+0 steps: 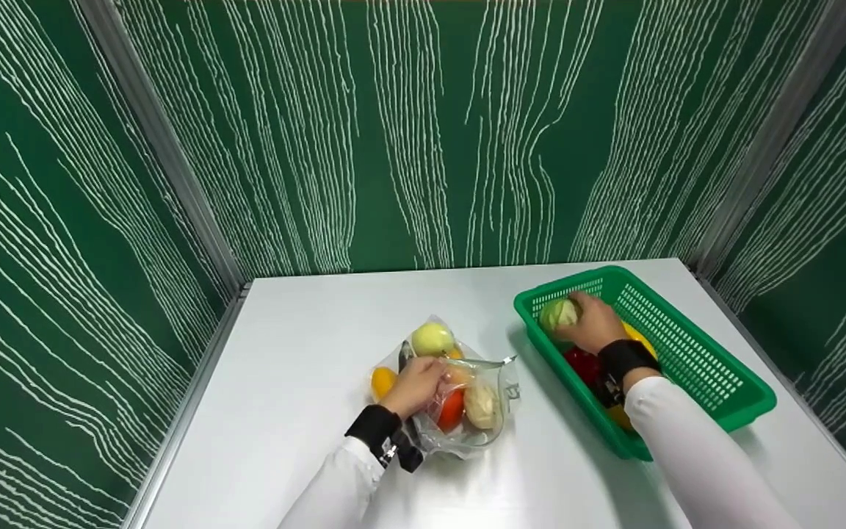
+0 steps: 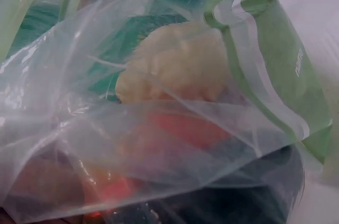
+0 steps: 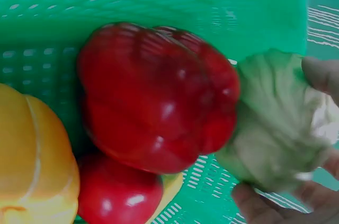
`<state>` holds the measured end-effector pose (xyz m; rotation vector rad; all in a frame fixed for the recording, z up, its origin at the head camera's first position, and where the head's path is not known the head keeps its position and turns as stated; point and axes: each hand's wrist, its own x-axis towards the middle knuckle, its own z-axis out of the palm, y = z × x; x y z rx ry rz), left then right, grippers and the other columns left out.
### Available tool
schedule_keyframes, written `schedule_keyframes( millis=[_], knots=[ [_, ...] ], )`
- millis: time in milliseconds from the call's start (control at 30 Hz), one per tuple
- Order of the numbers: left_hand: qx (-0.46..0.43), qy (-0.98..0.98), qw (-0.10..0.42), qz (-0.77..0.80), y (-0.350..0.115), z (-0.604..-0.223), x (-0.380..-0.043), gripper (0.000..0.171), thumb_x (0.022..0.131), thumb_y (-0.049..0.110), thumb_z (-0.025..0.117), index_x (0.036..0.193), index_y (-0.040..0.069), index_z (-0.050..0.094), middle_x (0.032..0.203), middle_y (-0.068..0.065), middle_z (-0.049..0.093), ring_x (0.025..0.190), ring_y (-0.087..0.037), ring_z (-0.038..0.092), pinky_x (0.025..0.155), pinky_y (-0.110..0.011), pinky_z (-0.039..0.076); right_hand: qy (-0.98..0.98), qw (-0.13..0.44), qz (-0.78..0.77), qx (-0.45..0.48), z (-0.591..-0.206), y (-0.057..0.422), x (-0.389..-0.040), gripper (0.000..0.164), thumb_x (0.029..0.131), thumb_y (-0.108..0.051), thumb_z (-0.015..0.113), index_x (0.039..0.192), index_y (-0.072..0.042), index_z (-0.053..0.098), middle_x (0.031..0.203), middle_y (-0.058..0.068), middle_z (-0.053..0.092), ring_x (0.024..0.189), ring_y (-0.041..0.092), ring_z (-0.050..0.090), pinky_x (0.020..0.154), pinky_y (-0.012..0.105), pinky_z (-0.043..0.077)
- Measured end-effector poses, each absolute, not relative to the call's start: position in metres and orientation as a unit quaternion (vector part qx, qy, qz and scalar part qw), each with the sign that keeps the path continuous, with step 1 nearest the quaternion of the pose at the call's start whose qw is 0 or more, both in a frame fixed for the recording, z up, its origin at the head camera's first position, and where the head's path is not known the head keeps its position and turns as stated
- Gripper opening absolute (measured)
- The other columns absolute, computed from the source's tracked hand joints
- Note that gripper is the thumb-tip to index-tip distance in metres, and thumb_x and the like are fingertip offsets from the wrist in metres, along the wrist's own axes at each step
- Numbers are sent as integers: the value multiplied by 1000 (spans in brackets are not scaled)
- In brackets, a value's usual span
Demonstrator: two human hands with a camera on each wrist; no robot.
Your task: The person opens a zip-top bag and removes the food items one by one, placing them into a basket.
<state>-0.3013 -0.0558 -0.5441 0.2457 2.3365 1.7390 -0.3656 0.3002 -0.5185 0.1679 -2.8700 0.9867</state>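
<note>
Gripping the cabbage (image 1: 559,314) inside the green basket (image 1: 676,349) with my right hand (image 1: 597,325), I pinch the clear bag (image 1: 467,438) on the worktop (image 1: 283,367) with my left hand (image 1: 417,383). The bag's limp mouth could sag closed, or the round cabbage roll from a loose grip.

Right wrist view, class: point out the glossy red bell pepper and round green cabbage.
Glossy red bell pepper (image 3: 153,99): right wrist view, middle skin.
Round green cabbage (image 3: 269,121): right wrist view, outer leaves.
</note>
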Motion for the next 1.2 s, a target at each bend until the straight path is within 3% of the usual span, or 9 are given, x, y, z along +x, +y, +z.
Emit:
schedule_keyframes(
  millis=[167, 233, 533, 800, 1000, 1200],
  knots=[
    [79, 795, 113, 591, -57, -544, -301, 34, 116, 22, 49, 87, 12, 64, 72, 6, 57, 65, -7, 51, 61, -20, 44, -944, 65, 317, 64, -523, 300, -366, 36, 101, -7, 70, 129, 15, 65, 122, 38, 70, 109, 53, 68, 93, 64, 57],
    [76, 795, 117, 590, -57, -544, -301, 34, 116, 23, 49, 88, 12, 64, 73, 6, 58, 66, -7, 51, 61, -20, 44, -944, 68, 315, 71, -526, 300, -365, 31, 101, -4, 68, 123, 16, 68, 119, 37, 72, 109, 54, 69, 94, 64, 58],
    [76, 800, 115, 584, -55, -540, -298, 34, 116, 25, 48, 89, 12, 65, 74, 6, 58, 66, -8, 51, 62, -21, 44, -944, 22, 313, 99, -520, 297, -361, 33, 101, -5, 68, 126, 16, 69, 123, 38, 71, 113, 54, 68, 98, 65, 57],
    [82, 796, 111, 589, -56, -542, -299, 35, 115, 25, 49, 89, 9, 66, 72, 6, 57, 65, -7, 51, 60, -20, 43, -936, 22, 328, 126, -495, 275, -349, 34, 103, -6, 69, 132, 12, 69, 130, 34, 71, 120, 51, 67, 104, 65, 56],
    [115, 800, 84, 583, -58, -553, -306, 36, 115, 22, 45, 88, 12, 66, 70, 7, 57, 61, -5, 50, 55, -21, 42, -919, 42, 349, 178, -473, 236, -328, 19, 100, -3, 74, 116, 6, 78, 111, 23, 79, 99, 35, 75, 91, 53, 64],
    [101, 789, 104, 597, -56, -543, -298, 37, 116, 22, 43, 93, 7, 68, 72, 7, 55, 62, -6, 47, 56, -19, 40, -893, 38, 360, 267, -469, 191, -297, 8, 96, -2, 78, 102, 1, 81, 96, 14, 82, 85, 22, 76, 80, 35, 65]
  ],
)
